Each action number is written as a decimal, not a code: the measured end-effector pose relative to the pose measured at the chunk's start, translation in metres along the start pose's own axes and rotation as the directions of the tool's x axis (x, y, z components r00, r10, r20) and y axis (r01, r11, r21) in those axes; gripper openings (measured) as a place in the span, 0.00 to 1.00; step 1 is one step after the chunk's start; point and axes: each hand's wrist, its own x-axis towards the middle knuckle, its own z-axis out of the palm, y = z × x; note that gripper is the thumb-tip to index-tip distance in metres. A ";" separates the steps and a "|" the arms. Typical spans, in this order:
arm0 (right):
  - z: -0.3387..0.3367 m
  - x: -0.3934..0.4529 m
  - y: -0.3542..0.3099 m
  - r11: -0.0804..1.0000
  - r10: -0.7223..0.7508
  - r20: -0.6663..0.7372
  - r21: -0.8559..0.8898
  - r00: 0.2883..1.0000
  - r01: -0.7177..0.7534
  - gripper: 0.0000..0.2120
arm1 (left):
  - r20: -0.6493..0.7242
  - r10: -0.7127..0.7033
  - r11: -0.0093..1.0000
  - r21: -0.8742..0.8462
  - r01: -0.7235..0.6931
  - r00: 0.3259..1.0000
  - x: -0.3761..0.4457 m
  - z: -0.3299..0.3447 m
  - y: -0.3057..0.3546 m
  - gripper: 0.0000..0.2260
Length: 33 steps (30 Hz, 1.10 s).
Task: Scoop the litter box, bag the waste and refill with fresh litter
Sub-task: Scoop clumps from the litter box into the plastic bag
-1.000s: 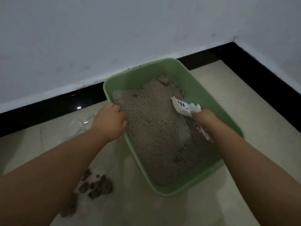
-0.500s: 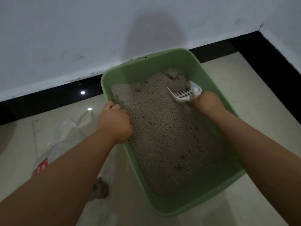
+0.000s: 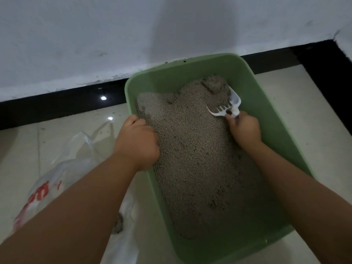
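Observation:
A green litter box (image 3: pixel 262 103) stands on the tiled floor by the wall, filled with grey litter (image 3: pixel 192 155). My left hand (image 3: pixel 138 141) grips the box's left rim, fingers curled over it. My right hand (image 3: pixel 244 129) holds the handle of a white slotted scoop (image 3: pixel 227 106), whose head lies in the litter near the far right corner, beside a clump (image 3: pixel 214 85). A clear plastic bag with red print (image 3: pixel 57 180) lies on the floor to the left, with a dark waste clump (image 3: pixel 119 224) on it, partly hidden by my left forearm.
A white wall (image 3: pixel 133 35) with a black skirting band (image 3: pixel 57 103) runs behind the box and turns at the right corner. Beige floor tiles (image 3: pixel 304 103) lie right of the box. Litter grains are scattered on the floor by the skirting.
My right hand has carried the scoop from the box's middle toward the far right corner. The view has shifted closer, and most waste clumps on the bag are now behind my left arm.

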 end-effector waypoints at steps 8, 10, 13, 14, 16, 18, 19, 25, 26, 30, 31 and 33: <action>0.013 -0.008 0.001 0.955 -0.007 -0.056 0.295 0.998 0.023 0.12 | 0.003 -0.003 1.000 0.008 0.003 1.000 -0.002 0.002 -0.002 0.14; 0.012 -0.011 -0.005 0.948 -0.023 -0.065 0.315 0.998 0.042 0.11 | 0.010 -0.004 1.000 0.013 0.004 1.000 -0.001 0.000 -0.002 0.15; 0.010 -0.015 -0.008 0.939 -0.019 -0.061 0.342 0.998 0.039 0.14 | 0.026 0.007 1.000 0.017 -0.007 1.000 -0.001 0.003 -0.003 0.15; 0.009 -0.016 -0.008 0.933 -0.017 -0.064 0.357 0.998 0.039 0.15 | 0.040 0.003 1.000 0.017 -0.004 0.999 -0.001 0.002 -0.003 0.16; 0.005 -0.020 -0.010 0.921 -0.026 -0.088 0.384 0.996 0.058 0.15 | 0.035 0.003 1.000 0.023 -0.004 0.999 -0.001 0.003 -0.003 0.15; -0.003 -0.024 -0.011 0.919 -0.053 -0.122 0.383 0.991 0.096 0.12 | 0.013 0.003 1.000 0.025 -0.004 1.000 -0.001 0.003 -0.004 0.15; -0.008 -0.027 -0.011 0.923 -0.072 -0.131 0.367 0.989 0.116 0.11 | 0.004 0.006 1.000 0.025 -0.006 1.000 -0.001 0.004 -0.004 0.15; -0.034 -0.050 -0.006 0.946 -0.166 -0.079 0.270 0.983 0.181 0.13 | 0.008 -0.021 1.000 0.008 0.021 1.000 -0.003 0.003 -0.003 0.16; -0.037 -0.055 -0.006 0.951 -0.174 -0.042 0.251 0.984 0.179 0.11 | -0.001 -0.038 0.999 0.009 0.038 0.999 -0.003 0.005 -0.004 0.16; -0.041 -0.076 -0.001 0.960 -0.203 0.046 0.206 0.978 0.189 0.08 | 0.041 -0.055 0.997 0.051 0.053 0.998 0.001 0.001 -0.002 0.18; -0.041 -0.083 0.000 0.961 -0.217 0.047 0.187 0.975 0.205 0.08 | 0.110 -0.071 0.996 0.070 0.064 0.991 0.001 0.002 -0.002 0.19; -0.042 -0.099 0.001 0.960 -0.222 0.052 0.184 0.974 0.210 0.09 | 0.231 -0.085 0.995 0.066 0.072 0.969 0.002 -0.002 -0.001 0.21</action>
